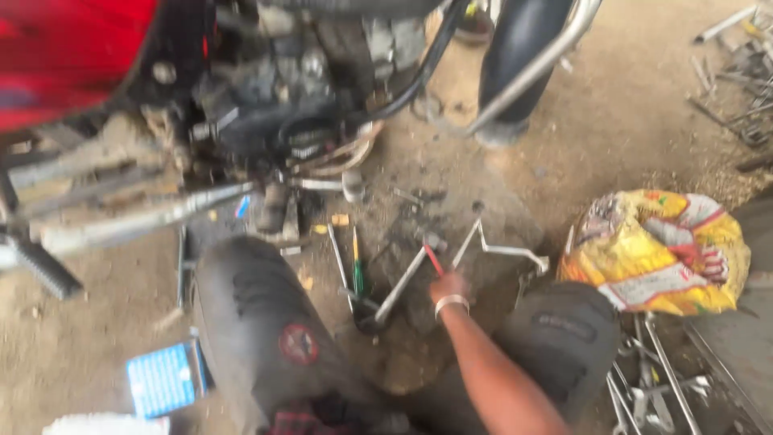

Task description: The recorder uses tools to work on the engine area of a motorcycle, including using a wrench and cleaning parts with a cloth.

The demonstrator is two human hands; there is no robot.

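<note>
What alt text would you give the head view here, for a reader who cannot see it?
A person squatting on a dirt floor reaches their right hand down to a red-handled tool among metal wrenches and a green-handled screwdriver beside a red motorcycle's engine. A yellow sack lies to the right. The picture is blurred; the left hand is out of view.

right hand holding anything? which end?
The right hand grips a red-handled tool by the handle's lower end; its tip points toward the metal rods on the ground. Blur hides the tool type. The left hand is not visible.
</note>
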